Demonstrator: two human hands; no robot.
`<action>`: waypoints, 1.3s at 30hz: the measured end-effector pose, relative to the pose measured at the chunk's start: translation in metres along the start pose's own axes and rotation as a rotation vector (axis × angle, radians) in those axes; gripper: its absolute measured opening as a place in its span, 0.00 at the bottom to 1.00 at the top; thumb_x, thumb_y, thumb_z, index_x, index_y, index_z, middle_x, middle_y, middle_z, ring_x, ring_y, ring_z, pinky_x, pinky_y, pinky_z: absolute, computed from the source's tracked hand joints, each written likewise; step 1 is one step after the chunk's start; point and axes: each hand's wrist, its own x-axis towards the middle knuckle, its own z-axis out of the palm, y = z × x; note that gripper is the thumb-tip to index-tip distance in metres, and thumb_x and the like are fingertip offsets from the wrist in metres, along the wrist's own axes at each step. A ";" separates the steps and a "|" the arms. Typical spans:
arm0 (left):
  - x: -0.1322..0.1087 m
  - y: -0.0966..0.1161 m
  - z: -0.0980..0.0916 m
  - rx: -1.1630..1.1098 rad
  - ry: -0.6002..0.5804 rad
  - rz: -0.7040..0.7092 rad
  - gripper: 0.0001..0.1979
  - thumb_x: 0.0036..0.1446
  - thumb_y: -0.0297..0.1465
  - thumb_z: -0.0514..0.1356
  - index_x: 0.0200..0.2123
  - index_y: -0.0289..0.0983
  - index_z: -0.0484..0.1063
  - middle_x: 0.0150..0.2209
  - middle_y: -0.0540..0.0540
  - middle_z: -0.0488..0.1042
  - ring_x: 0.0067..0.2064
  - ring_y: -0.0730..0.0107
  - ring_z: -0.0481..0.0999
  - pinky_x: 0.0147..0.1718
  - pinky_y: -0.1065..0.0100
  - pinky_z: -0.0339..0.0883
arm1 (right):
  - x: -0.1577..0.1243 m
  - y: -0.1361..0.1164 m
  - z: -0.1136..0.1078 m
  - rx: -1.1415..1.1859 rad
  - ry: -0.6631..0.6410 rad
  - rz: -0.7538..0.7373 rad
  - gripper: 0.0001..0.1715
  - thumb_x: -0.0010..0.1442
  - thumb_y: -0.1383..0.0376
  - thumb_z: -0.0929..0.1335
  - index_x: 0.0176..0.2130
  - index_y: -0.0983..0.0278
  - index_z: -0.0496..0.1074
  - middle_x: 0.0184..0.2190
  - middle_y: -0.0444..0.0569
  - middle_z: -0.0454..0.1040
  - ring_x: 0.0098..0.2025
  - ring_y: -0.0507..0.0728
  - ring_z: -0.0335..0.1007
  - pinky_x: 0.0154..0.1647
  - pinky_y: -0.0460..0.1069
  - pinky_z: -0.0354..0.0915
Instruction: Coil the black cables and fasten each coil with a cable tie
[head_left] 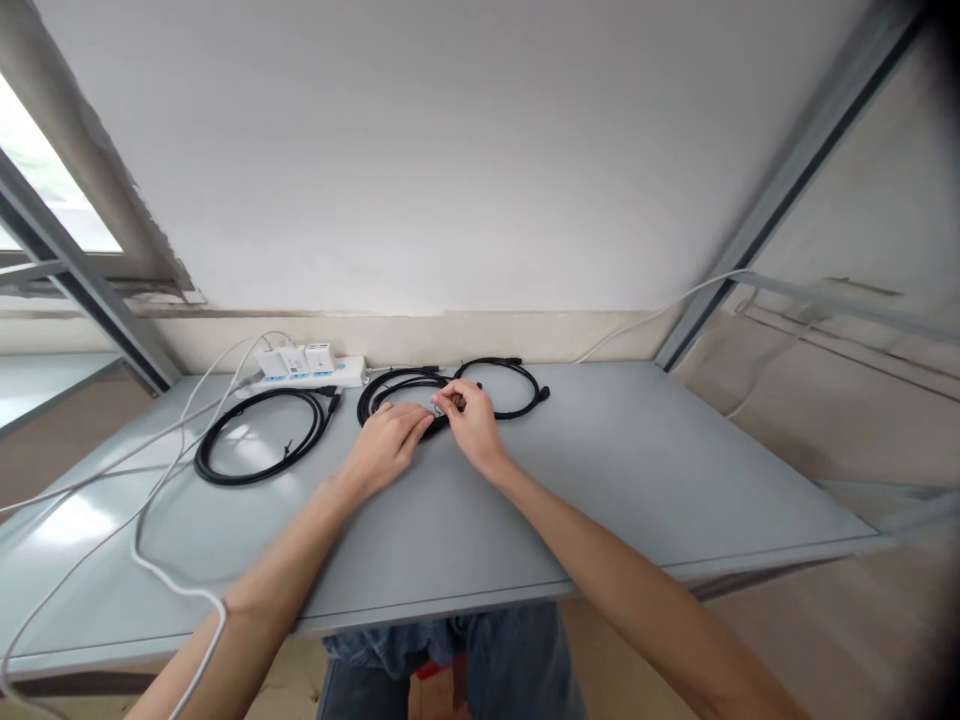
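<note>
Working with both hands at the middle ring of coiled black cable (366,402), lying on the smooth blue-grey tabletop (637,490), between a wide black cable ring (240,480) at left and a thinner black cable ring (517,414) at right. Resting left hand (390,438) low at the coil's near edge, fingers together; cannot tell whether curled around cable or only pressing. Pinching with right hand (472,415), thumb and fingertips together, apparently on a thin dark strand (438,409). Best to pin the turns flat and bunched with left grip, pinch close to the coil, avoid tugging turns upward. Unable to make out strand's material or far end, too small. Near turns partly hidden under fingers. Cannot tell overlap from contact between middle and right rings, behind right hand. Cut off at left and bottom: slack white cables (161,485).
</note>
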 end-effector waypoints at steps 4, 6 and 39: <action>-0.001 0.000 0.003 -0.018 -0.015 0.010 0.18 0.74 0.33 0.43 0.40 0.38 0.72 0.37 0.45 0.76 0.39 0.63 0.74 0.40 0.62 0.60 | -0.002 -0.002 -0.002 -0.100 -0.003 -0.007 0.11 0.64 0.62 0.70 0.30 0.61 0.76 0.30 0.46 0.78 0.35 0.56 0.67 0.38 0.51 0.62; 0.000 0.000 0.004 -0.027 -0.014 0.007 0.17 0.74 0.33 0.44 0.41 0.38 0.72 0.38 0.45 0.76 0.39 0.63 0.73 0.40 0.62 0.60 | -0.002 -0.003 -0.003 -0.107 0.005 0.007 0.10 0.64 0.61 0.71 0.31 0.61 0.77 0.30 0.47 0.79 0.35 0.57 0.68 0.38 0.51 0.63; 0.002 -0.003 0.004 -0.051 0.027 0.022 0.17 0.71 0.28 0.47 0.56 0.37 0.70 0.38 0.42 0.73 0.43 0.58 0.71 0.45 0.58 0.66 | 0.004 -0.012 -0.014 -0.383 -0.010 -0.044 0.12 0.64 0.64 0.73 0.28 0.61 0.75 0.28 0.48 0.79 0.33 0.59 0.68 0.39 0.54 0.60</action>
